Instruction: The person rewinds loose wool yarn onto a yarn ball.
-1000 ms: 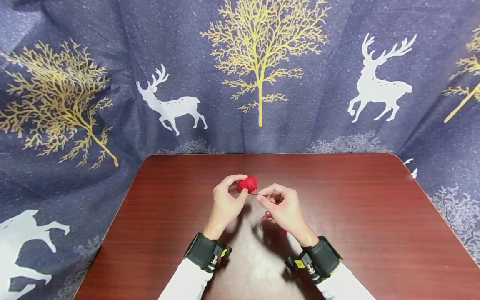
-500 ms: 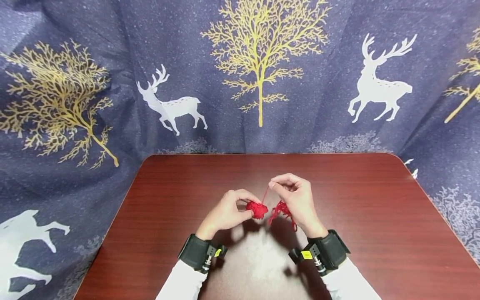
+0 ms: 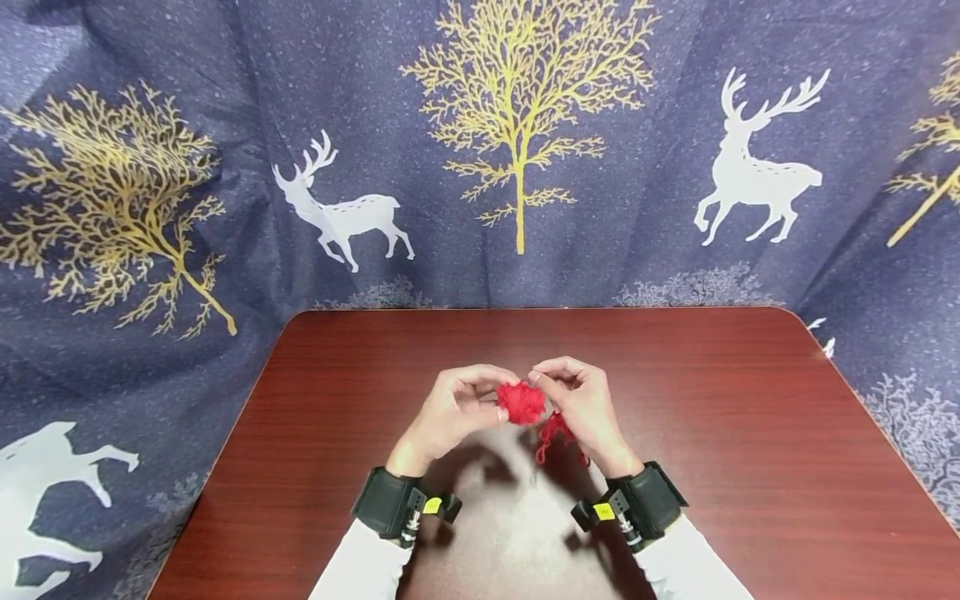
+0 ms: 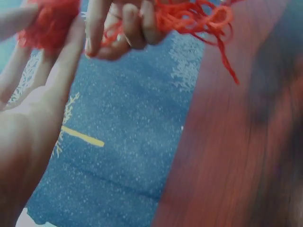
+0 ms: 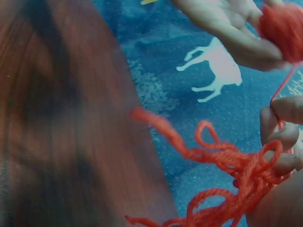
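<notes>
A small ball of red yarn (image 3: 522,403) is gripped between the thumb and fingers of my left hand (image 3: 448,414), raised over the table. Close to its right side, my right hand (image 3: 588,406) pinches a strand of the yarn between thumb and forefinger. In the right wrist view this strand (image 5: 284,87) runs taut from the ball (image 5: 284,33) to the pinching fingertips. A loose, loopy tangle of the same yarn (image 5: 241,175) hangs from the curled lower fingers of my right hand. The left wrist view shows the tangle (image 4: 194,19) too, with the ball cut off at the top edge.
Under both hands lies a reddish-brown wooden table (image 3: 337,358) with rounded far corners. Behind it hangs a dark blue cloth (image 3: 600,250) printed with white deer and yellow trees. Each wrist wears a black band (image 3: 390,502) with a small camera.
My left hand has brought the yarn ball rightward and turned it. My right hand first drew the strand up and away to the right, then came back close to the ball.
</notes>
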{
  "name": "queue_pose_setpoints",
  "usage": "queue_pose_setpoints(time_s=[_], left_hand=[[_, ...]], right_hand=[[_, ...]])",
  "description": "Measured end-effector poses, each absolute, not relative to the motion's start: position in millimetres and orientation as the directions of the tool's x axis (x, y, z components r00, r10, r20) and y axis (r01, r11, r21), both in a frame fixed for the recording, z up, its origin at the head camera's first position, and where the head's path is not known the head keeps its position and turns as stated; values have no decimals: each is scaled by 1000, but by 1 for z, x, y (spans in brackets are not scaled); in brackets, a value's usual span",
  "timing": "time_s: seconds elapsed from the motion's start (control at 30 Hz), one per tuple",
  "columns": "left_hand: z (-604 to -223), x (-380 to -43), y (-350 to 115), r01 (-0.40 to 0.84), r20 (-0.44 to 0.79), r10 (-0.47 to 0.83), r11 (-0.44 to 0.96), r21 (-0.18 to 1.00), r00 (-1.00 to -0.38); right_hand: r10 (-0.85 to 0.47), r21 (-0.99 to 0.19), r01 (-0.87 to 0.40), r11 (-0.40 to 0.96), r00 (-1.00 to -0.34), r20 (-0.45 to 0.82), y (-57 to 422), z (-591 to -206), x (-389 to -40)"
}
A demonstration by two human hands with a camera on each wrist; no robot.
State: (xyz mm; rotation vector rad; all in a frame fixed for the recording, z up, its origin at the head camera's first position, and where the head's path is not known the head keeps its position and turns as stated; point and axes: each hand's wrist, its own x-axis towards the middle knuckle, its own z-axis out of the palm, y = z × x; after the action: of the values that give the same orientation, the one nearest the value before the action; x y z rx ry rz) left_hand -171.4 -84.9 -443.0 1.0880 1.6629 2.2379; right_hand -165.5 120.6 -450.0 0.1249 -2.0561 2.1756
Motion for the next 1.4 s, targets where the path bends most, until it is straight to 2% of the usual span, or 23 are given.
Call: queue_pose_setpoints(time_s=[0.2,0.4,0.57,0.73,0.9,1.1,1.2,1.4], left_hand=[[-435,-170,-75,294,434,243,-455,841,-867],[-433,-171,-69,230,282,35,-485,843,-959],[-436,-174,-67,206,160,-142,-425,881,-977],[-442,-176,-68,202,156,-231,-191,960,-960],[-451,-177,-70,249,258,-194,66,966,-947],[-460,-176,-76,356,396,-52,339,871,-917],[-461,-175,-80,364,373,57,398,842,-926],[-459,-174,-85,350,226,322,408,843,-919]], right_hand=[[-23,-967,-244,71,-970,243,110,-454,-158],[-73,-943,-294,160,-956,285,101,-450,-150],[-76,-931,-300,208,-954,290,95,-439,-141],[-82,-922,-315,227,-949,304,93,-421,-132],[-65,-922,-312,230,-950,305,98,-435,-142],[-34,-935,-298,192,-954,297,110,-443,-152],[-10,-954,-270,133,-963,271,116,-440,-155],[20,-977,-210,-31,-978,209,124,-435,-161]])
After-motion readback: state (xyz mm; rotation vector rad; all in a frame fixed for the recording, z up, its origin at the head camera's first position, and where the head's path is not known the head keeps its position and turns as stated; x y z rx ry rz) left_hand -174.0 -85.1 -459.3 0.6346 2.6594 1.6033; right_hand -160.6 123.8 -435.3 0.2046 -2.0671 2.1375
